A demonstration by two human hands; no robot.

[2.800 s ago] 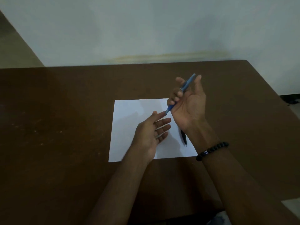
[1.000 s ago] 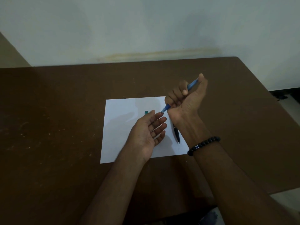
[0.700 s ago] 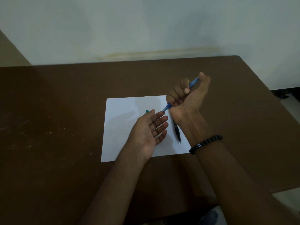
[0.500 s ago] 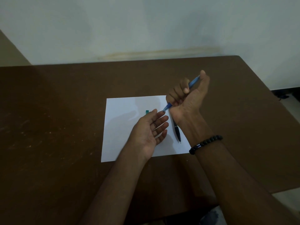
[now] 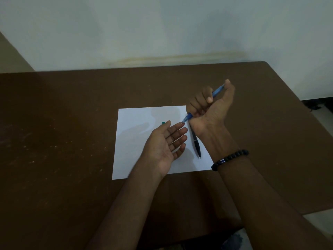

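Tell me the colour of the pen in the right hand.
The pen is blue, gripped in the right hand; the head view shows it best.

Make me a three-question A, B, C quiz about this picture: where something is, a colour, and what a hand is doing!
1. Where does the black pen lie? A) on the paper B) on the floor C) in a cup
2. What colour is the pen in the right hand? A) red B) blue C) yellow
3. How is the left hand? A) open B) in a fist C) gripping a cup
Answers: 1 A, it rests on the paper's right side. 2 B, its barrel is blue. 3 A, its fingers are stretched and hold nothing.
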